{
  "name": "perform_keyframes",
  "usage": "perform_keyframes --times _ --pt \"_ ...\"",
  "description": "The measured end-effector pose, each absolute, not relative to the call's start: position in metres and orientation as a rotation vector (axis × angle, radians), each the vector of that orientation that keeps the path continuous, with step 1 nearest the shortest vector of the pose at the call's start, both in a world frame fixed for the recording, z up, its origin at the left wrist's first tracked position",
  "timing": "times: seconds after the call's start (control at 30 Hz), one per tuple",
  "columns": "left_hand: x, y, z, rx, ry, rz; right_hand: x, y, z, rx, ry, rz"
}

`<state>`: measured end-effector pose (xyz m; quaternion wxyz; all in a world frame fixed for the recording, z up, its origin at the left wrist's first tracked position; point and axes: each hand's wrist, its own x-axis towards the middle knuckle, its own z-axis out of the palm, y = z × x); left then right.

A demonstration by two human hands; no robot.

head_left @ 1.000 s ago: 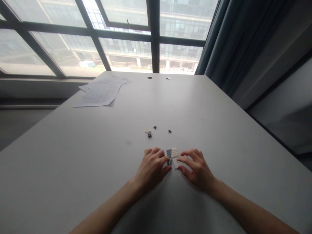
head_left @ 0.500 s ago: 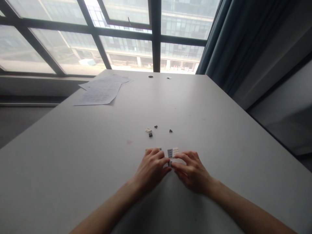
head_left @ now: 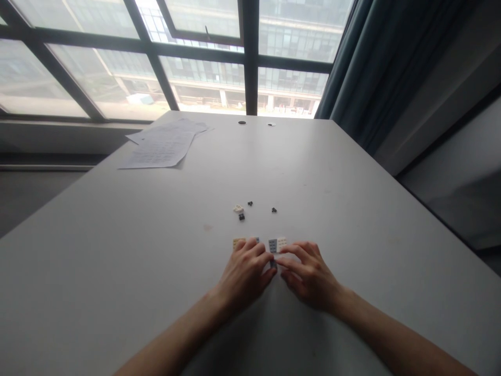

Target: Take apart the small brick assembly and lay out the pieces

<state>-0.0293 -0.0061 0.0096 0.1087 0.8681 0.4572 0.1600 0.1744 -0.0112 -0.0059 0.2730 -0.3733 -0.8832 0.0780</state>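
Note:
My left hand pinches a small grey building brick between thumb and forefinger, low over the table. Opposite it, my right hand has its fingers apart, and its forefinger tip reaches the brick's edge. Just beyond the fingers, a grey studded plate lies side by side with a white studded plate; whether they are joined I cannot tell. A yellowish studded plate and a bit of another grey piece show past my left knuckles, partly hidden by that hand.
Further up the white table lie a white piece, a dark square piece and two small dark pieces, one left and one right. Printed sheets rest at the far left, near the window.
My right thumb has come away from the small brick, and its fingers have parted slightly. My left hand keeps its pinch; a little more of the yellowish plate shows.

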Motion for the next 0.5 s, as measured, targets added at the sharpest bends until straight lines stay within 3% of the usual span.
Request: perform_keyframes --times 0.5 --pt "-0.055 0.016 0.024 2.535 1.537 0.611 0.178 -0.009 -0.010 -1.061 -2.183 0.246"
